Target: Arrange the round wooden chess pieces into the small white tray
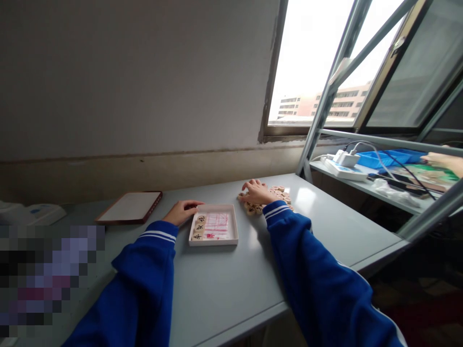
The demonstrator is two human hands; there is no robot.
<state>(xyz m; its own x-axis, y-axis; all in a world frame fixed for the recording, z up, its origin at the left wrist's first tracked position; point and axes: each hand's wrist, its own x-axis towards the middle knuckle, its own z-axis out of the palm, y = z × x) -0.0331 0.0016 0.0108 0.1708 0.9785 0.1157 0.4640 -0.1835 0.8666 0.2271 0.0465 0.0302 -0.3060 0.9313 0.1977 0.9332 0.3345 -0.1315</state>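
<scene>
A shallow white open box (213, 242) stands on the grey table. Along its left side lie a few round wooden xiangqi pieces (198, 228) with black characters, beside a red-printed sheet (218, 225). My left hand (180, 212) grips the box at its far left corner, its fingers over the rim. To the right, my right hand (257, 192) reaches over a pile of loose xiangqi pieces (280, 191), fingers bent and apart, touching the pieces at its left edge. Whether a piece is between those fingertips is hidden.
A box lid (128, 207) with brown edges and a white inside lies at the left. On the shelf to the right are a power strip (345, 169), a blue tray (387, 158) and cables. Another person's hand (444, 163) shows there. A metal post (318, 111) rises beside the window.
</scene>
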